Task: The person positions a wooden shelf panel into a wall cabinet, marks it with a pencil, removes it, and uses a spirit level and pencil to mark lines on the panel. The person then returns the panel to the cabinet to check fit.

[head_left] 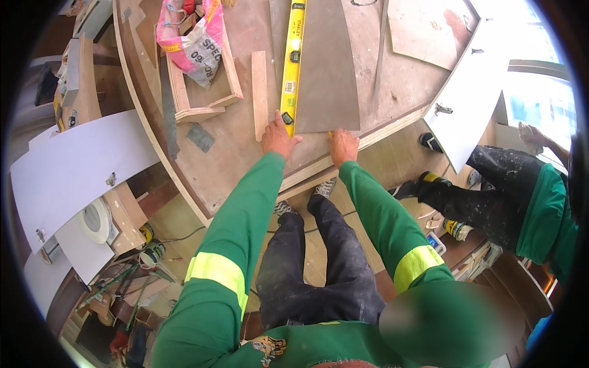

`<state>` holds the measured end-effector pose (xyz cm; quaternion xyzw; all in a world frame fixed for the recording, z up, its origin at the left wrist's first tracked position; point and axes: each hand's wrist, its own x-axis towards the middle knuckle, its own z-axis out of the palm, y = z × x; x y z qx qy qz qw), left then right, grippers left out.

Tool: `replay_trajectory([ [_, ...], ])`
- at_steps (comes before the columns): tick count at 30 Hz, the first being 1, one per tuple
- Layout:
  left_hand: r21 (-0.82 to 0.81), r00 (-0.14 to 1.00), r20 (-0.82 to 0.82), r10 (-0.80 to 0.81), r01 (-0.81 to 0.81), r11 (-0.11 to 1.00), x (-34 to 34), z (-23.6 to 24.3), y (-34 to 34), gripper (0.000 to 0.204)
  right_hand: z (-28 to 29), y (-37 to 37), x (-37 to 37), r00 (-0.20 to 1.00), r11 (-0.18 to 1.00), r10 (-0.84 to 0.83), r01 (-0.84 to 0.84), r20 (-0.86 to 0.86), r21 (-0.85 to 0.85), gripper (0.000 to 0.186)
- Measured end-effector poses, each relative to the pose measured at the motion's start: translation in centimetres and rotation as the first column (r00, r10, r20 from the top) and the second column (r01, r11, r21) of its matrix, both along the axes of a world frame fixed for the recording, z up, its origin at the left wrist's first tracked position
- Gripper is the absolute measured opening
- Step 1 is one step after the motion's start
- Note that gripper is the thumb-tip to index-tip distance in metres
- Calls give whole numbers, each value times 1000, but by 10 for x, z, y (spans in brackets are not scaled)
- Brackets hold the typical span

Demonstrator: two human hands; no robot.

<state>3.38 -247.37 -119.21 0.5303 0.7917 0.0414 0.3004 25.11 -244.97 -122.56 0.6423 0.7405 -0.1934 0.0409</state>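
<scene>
Clerk: Step in hand, and how was it best done?

Operator: Judged from my remote view: steadying a straightedge. The long yellow spirit level [289, 80] lay lengthwise, near to far, along the left side of the smooth grey-brown tapering panel [325, 67], on the broad brown wooden worktable [227, 159]. Whether it lay upon the panel or against it, I could not tell. Good practice, in my judgement: level kept flat, edge checked at near and far ends alike, pressure shared toward the middle, since a push at the near end alone could have swung the far one.

Clerk: Hands?

Operator: The left bare hand [280, 142]: at the level's near end, fingers lightly bent, thumb extended right; grip or mere contact, I could not tell. The right bare hand [343, 147]: at the panel's near edge, fingers curled, apparently pinching a small yellow item [330, 134], kind too small to tell.

Clerk: Appearance?

Operator: Level: one, bright yellow, straight, narrow; dark vial housings spaced along it; small pale label. Panel: one, matt, wider near than far, near edge roughly straight. To the left, apart from the level: one pale, narrow plywood strip [259, 92].
</scene>
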Motion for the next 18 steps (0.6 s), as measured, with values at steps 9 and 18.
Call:
replay_trajectory([
  [9,-316,563,731,387,-224,922,-38,-6,17,53,25,-3,22,966,984,-67,23,-251,-177,26],
  [18,-515,57,810,583,-405,755,-85,156,-101,43,143,-38,84,339,440,-878,288,-339,-851,16],
])
